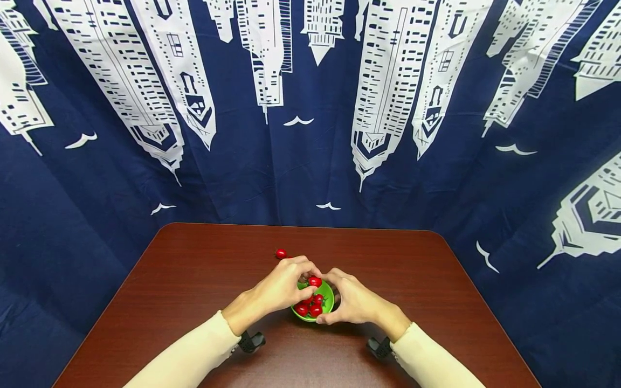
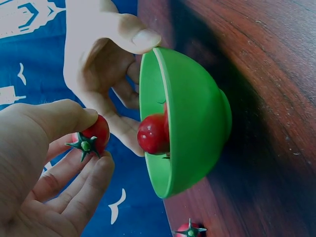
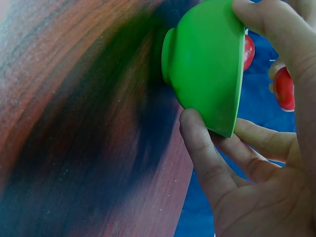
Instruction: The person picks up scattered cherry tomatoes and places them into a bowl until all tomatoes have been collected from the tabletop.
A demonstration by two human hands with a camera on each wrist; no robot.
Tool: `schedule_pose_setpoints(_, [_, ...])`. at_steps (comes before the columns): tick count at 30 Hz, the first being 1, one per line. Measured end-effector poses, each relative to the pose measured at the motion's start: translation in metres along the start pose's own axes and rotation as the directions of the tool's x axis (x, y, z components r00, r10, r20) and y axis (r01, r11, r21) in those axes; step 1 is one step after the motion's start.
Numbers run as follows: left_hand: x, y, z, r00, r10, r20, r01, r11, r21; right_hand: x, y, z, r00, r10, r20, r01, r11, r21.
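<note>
My left hand (image 1: 278,288) pinches a cherry tomato (image 2: 94,136) between thumb and fingertips, its green star-shaped stem end showing in the left wrist view. That tomato is over the opening of a small green bowl (image 1: 329,293), apart from its rim. Several red cherry tomatoes (image 1: 316,310) lie inside the bowl, some with green stems. My right hand (image 1: 359,300) grips the bowl from its right side: the thumb is at the near rim and the fingers reach round the far side, as the right wrist view (image 3: 207,64) shows of the bowl.
On the brown wooden table (image 1: 218,253), a loose cherry tomato (image 1: 281,253) lies behind my left hand, with a bit more red beside it partly hidden by that hand. A blue cloth (image 1: 242,178) with white building prints hangs behind the table.
</note>
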State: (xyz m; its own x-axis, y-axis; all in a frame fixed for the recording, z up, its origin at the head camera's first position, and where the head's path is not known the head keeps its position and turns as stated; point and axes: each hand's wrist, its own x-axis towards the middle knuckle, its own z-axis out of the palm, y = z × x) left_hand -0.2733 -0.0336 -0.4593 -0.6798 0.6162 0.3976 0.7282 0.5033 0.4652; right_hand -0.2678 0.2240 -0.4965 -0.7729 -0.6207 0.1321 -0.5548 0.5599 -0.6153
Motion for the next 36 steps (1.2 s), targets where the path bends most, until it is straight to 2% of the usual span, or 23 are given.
schedule_pose_setpoints(8, [0.005,0.003,0.001,1.000,-0.006,0.001,0.006,1.000,-0.008,0.001,-0.002,-0.001,1.000,-0.022,-0.022,0.020,0.995,-0.096])
schedule_pose_setpoints(16, [0.001,0.000,-0.002,0.999,-0.048,0.022,0.048,0.999,-0.004,0.001,-0.002,-0.002,1.000,-0.007,0.002,0.007,0.999,-0.049])
schedule_pose_setpoints(25, [-0.003,-0.005,-0.007,0.999,-0.042,-0.028,0.043,0.999,0.030,0.001,0.001,0.000,1.000,-0.002,-0.004,0.002,0.999,-0.033])
schedule_pose_setpoints(29, [-0.006,-0.008,-0.009,0.998,-0.050,-0.033,0.051,0.998,0.043,0.001,0.000,0.000,1.000,0.001,0.001,-0.001,1.000,-0.012])
schedule_pose_setpoints(36, [-0.010,-0.013,-0.012,0.997,-0.068,-0.043,0.070,0.997,0.037,0.001,0.000,0.000,1.000,-0.002,0.001,0.002,0.999,-0.033])
